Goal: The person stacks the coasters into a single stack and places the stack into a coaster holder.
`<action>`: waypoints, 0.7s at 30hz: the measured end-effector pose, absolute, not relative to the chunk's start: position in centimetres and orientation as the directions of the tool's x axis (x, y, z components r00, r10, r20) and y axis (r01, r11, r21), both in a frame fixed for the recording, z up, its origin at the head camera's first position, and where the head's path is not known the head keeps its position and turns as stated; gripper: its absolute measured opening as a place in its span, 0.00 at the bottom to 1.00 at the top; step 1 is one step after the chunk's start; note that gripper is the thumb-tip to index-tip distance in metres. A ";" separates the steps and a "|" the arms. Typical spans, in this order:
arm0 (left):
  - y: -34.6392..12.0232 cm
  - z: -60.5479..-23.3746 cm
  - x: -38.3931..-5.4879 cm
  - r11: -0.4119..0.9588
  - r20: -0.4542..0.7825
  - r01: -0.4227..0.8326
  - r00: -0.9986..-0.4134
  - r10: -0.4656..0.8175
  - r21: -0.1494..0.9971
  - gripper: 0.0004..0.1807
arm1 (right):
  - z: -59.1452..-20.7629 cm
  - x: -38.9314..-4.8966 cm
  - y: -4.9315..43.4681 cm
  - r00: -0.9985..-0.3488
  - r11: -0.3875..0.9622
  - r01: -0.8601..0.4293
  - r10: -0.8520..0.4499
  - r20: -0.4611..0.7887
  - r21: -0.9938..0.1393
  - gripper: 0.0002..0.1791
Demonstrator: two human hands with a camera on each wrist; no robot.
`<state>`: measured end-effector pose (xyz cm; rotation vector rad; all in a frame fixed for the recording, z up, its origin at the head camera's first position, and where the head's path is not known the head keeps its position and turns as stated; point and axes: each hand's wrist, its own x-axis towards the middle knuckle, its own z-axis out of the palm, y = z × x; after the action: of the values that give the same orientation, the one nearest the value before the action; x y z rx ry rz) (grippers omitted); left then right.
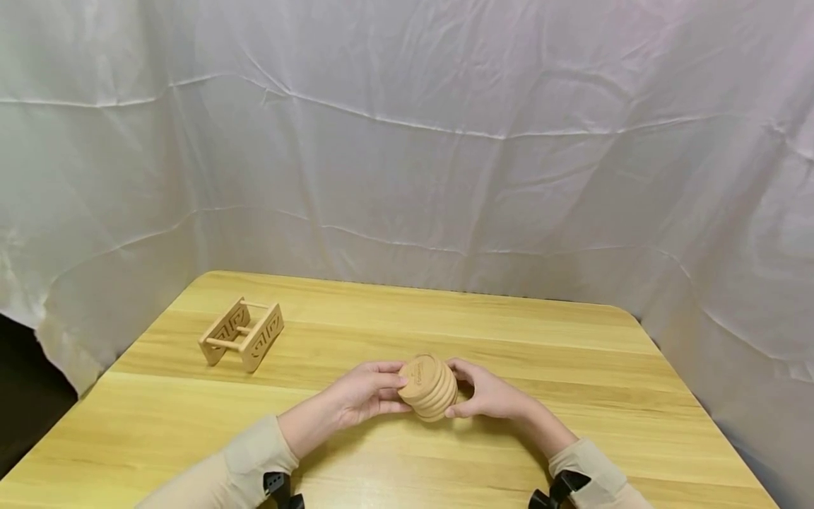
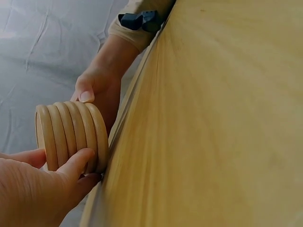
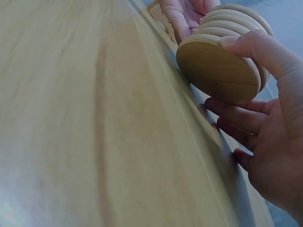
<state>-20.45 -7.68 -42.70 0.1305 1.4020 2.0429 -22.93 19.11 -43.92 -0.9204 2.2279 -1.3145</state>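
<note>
Two hands, head view: by the left hand (image 1: 365, 396) the stack of wooden discs (image 1: 420, 379) is grasped on its left side; by the right hand (image 1: 486, 394) it is pinched at the rims on its right.
Stack, head view: held between the hands over the near middle of the table (image 1: 572, 360); tilted, its marked face turned up and left, its axis running from far left to near right.
Rack, head view: the wooden rack (image 1: 263, 338) is set to the far left, well apart; its side panels run near to far, slanted right at the far end, so the stack's axis is turned across them. The left hand is nearer.
Rims, left wrist view: discs are seen side by side, gripped between left thumb and fingers.
End disc, right wrist view: its edge is touched by the right thumb, with fingers below; whether the table is touched cannot be told.
</note>
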 end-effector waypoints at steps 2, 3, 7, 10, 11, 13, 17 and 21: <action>-7.7 -42.7 -20.5 -0.224 -0.273 -0.457 -0.786 0.555 0.861 0.30 | -44.0 -23.0 19.1 -0.701 0.315 -0.313 -0.713 -0.006 -0.896 0.38; -7.7 -42.7 -20.5 -0.228 -0.273 -0.458 -0.786 0.554 0.859 0.30 | -44.1 -23.0 19.1 -0.694 0.296 -0.304 -0.720 -0.002 -0.905 0.38; -7.7 -42.8 -20.4 -0.238 -0.277 -0.468 -0.785 0.554 0.851 0.31 | -44.4 -23.1 19.1 -0.673 0.228 -0.274 -0.740 0.017 -0.934 0.37; -7.8 -42.8 -20.3 -0.247 -0.277 -0.474 -0.783 0.557 0.845 0.31 | -44.4 -23.2 19.1 -0.674 0.218 -0.263 -0.738 0.017 -0.940 0.36; -7.8 -42.8 -20.3 -0.251 -0.276 -0.477 -0.782 0.558 0.843 0.31 | -44.4 -23.2 19.1 -0.676 0.217 -0.258 -0.737 0.015 -0.941 0.36; -7.7 -42.8 -20.3 -0.260 -0.275 -0.481 -0.781 0.561 0.837 0.31 | -44.4 -23.2 19.1 -0.680 0.219 -0.246 -0.733 0.007 -0.944 0.36; -7.7 -42.8 -20.2 -0.276 -0.271 -0.488 -0.778 0.566 0.828 0.30 | -44.2 -23.2 19.1 -0.688 0.219 -0.249 -0.726 0.013 -0.943 0.36; -7.7 -42.6 -20.2 -0.296 -0.264 -0.495 -0.778 0.570 0.817 0.28 | -44.0 -23.3 19.1 -0.696 0.192 -0.250 -0.717 0.038 -0.949 0.34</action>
<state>-20.22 -7.68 -42.56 0.1005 1.2865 2.1024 -23.32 19.15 -44.01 -0.9045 2.0582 -1.5134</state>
